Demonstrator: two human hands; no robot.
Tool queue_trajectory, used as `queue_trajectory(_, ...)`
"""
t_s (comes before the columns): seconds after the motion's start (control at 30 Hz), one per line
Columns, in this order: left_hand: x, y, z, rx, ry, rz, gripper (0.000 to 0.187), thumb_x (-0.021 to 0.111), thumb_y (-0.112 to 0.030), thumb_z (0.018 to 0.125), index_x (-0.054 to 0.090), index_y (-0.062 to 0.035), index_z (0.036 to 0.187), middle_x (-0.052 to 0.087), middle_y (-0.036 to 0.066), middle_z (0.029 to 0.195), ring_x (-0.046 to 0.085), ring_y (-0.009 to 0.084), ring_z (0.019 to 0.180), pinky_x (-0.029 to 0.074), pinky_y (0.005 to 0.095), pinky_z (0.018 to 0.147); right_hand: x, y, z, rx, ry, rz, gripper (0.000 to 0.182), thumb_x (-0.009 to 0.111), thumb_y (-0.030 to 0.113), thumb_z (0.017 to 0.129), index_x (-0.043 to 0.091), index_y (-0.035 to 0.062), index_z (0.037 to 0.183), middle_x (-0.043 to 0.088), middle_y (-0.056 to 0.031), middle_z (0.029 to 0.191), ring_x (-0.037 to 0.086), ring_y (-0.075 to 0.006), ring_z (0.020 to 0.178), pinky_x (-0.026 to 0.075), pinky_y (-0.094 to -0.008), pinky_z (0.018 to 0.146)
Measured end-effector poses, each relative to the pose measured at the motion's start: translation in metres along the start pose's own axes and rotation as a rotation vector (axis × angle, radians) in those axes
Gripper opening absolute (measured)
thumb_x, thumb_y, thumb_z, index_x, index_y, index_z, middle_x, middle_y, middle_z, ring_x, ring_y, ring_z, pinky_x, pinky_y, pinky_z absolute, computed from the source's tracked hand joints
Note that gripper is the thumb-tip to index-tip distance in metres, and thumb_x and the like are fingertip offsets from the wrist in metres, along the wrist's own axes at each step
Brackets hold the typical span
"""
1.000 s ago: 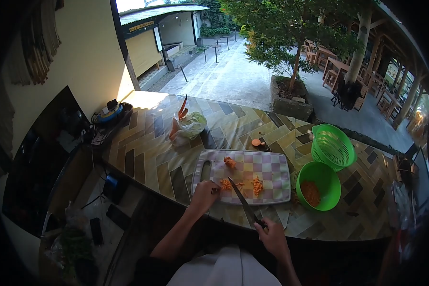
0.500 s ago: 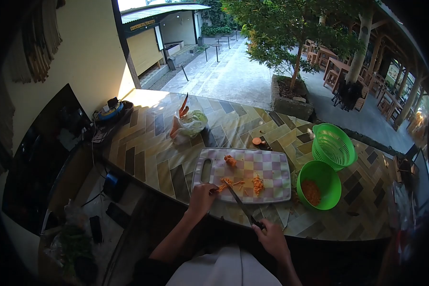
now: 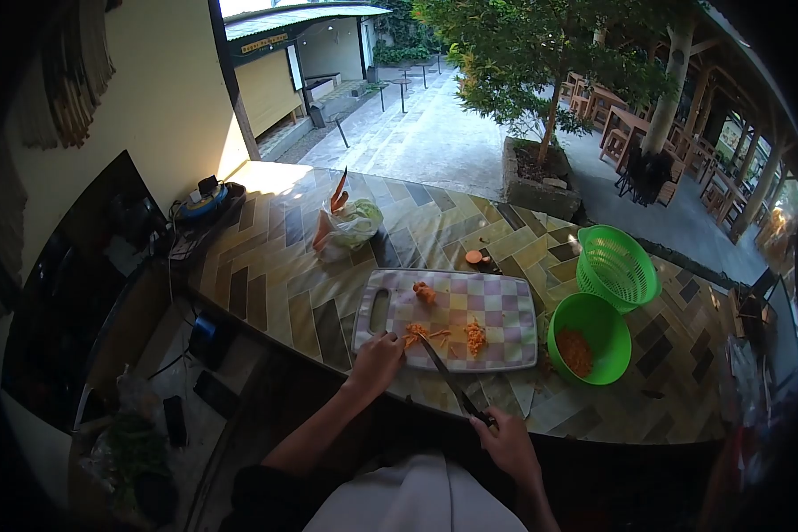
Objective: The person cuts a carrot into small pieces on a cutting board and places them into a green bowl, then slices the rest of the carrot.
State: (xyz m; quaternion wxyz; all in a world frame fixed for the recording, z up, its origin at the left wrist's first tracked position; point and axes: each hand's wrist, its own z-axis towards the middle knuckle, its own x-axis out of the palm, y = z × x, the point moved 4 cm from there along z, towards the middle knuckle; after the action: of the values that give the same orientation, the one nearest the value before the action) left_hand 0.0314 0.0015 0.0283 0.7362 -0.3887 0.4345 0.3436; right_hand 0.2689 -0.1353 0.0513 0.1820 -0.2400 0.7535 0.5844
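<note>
My right hand is wrapped round the handle of a knife, whose blade points up and left over the checkered cutting board. The tip touches a small heap of carrot shreds. At the board's lower left edge is my left hand, its fingers bent together beside the shreds; whatever they hold is too small to tell. A second heap of chopped carrot lies right of the blade. Above them rests an orange carrot piece.
Right of the board stand a green bowl with orange shreds and a green strainer basket. A plastic bag with vegetables sits behind the board. A carrot slice lies near the board's back edge. Cables and a power reel are at left.
The view has shifted slightly, so the board and bowls appear a little up and left. The knife tip stays at the left shreds, and my left hand remains beside them.
</note>
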Motion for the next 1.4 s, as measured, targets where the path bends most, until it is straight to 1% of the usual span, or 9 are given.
queue_trajectory(0.2, -0.012, 0.006, 0.002, -0.063, 0.067, -0.342, 0.010, 0.067, -0.008, 0.082, 0.067, 0.0019, 0.081, 0.066, 0.016, 0.086, 0.065, 0.0333, 0.089, 0.052, 0.0437, 0.081, -0.001, -0.005, 0.000, -0.010, 0.012, 0.040, 0.037, 0.066, 0.031, 0.094, 0.065, -0.0050, 0.103, 0.064, -0.0246, 0.071, 0.067, -0.0389, 0.069, 0.048, -0.0422, 0.062)
queue_trajectory(0.4, -0.011, 0.003, 0.006, -0.082, 0.115, -0.212, 0.016, 0.069, -0.005, 0.079, 0.073, 0.0018, 0.093, 0.070, 0.018, 0.085, 0.070, 0.0333, 0.081, 0.054, 0.0393, 0.078, -0.001, -0.004, 0.001, -0.035, 0.022, 0.030, 0.036, 0.065, 0.030, 0.095, 0.065, -0.0045, 0.103, 0.062, -0.0188, 0.061, 0.067, -0.0310, 0.060, 0.047, -0.0391, 0.058)
queue_trajectory(0.8, -0.018, 0.007, 0.015, -0.159, -0.084, -0.422, 0.018, 0.071, -0.002, 0.078, 0.073, 0.0014, 0.094, 0.071, 0.018, 0.082, 0.070, 0.0339, 0.077, 0.054, 0.0394, 0.075, -0.006, -0.002, 0.002, -0.045, 0.016, 0.049, 0.039, 0.065, 0.032, 0.095, 0.065, -0.0052, 0.107, 0.064, -0.0172, 0.062, 0.069, -0.0275, 0.061, 0.050, -0.0372, 0.059)
queue_trajectory(0.9, -0.007, 0.011, 0.017, -0.068, -0.028, -0.383, 0.017, 0.070, -0.001, 0.079, 0.074, 0.0010, 0.096, 0.071, 0.017, 0.087, 0.070, 0.0326, 0.079, 0.054, 0.0403, 0.075, -0.005, -0.001, 0.002, -0.058, 0.004, 0.091, 0.030, 0.065, 0.027, 0.095, 0.064, -0.0027, 0.091, 0.061, -0.0076, 0.058, 0.061, -0.0147, 0.054, 0.045, -0.0308, 0.055)
queue_trajectory(1.0, -0.010, 0.016, 0.018, -0.129, -0.025, -0.430, 0.019, 0.069, 0.001, 0.080, 0.075, -0.0015, 0.098, 0.072, 0.017, 0.095, 0.068, 0.0280, 0.081, 0.053, 0.0368, 0.074, -0.002, -0.011, 0.006, -0.063, 0.012, 0.024, 0.038, 0.066, 0.031, 0.095, 0.065, -0.0051, 0.106, 0.063, -0.0174, 0.062, 0.068, -0.0274, 0.060, 0.047, -0.0379, 0.058)
queue_trajectory(1.1, -0.017, 0.026, 0.022, -0.069, -0.107, -0.484, 0.020, 0.069, 0.002, 0.079, 0.074, -0.0015, 0.099, 0.071, 0.016, 0.098, 0.066, 0.0290, 0.082, 0.053, 0.0367, 0.074, -0.003, -0.013, 0.007, -0.070, -0.011, 0.020, 0.036, 0.066, 0.030, 0.095, 0.065, -0.0054, 0.102, 0.063, -0.0181, 0.062, 0.067, -0.0287, 0.060, 0.046, -0.0389, 0.057)
queue_trajectory(1.2, -0.017, 0.031, 0.022, -0.104, 0.032, -0.523, 0.022, 0.069, 0.004, 0.078, 0.074, -0.0009, 0.099, 0.071, 0.016, 0.097, 0.067, 0.0297, 0.084, 0.053, 0.0372, 0.075, -0.009, 0.000, 0.002, -0.028, 0.006, 0.081, 0.029, 0.065, 0.026, 0.095, 0.065, -0.0029, 0.094, 0.060, -0.0072, 0.058, 0.060, -0.0137, 0.054, 0.044, -0.0308, 0.055)
queue_trajectory(1.3, -0.016, 0.034, 0.025, -0.035, 0.136, -0.496, 0.029, 0.063, 0.010, 0.075, 0.074, 0.0006, 0.100, 0.070, 0.017, 0.100, 0.068, 0.0336, 0.092, 0.053, 0.0381, 0.083, -0.009, -0.005, 0.005, -0.049, 0.001, 0.071, 0.029, 0.065, 0.025, 0.095, 0.065, -0.0032, 0.096, 0.060, -0.0075, 0.058, 0.060, -0.0137, 0.054, 0.044, -0.0307, 0.054)
queue_trajectory(1.4, -0.011, 0.039, 0.026, 0.089, 0.121, -0.421, 0.032, 0.062, 0.011, 0.074, 0.073, -0.0001, 0.101, 0.069, 0.017, 0.101, 0.068, 0.0338, 0.091, 0.054, 0.0377, 0.083, -0.010, -0.003, 0.005, -0.015, 0.031, 0.074, 0.037, 0.066, 0.031, 0.095, 0.065, -0.0049, 0.103, 0.064, -0.0168, 0.062, 0.068, -0.0253, 0.059, 0.047, -0.0366, 0.057)
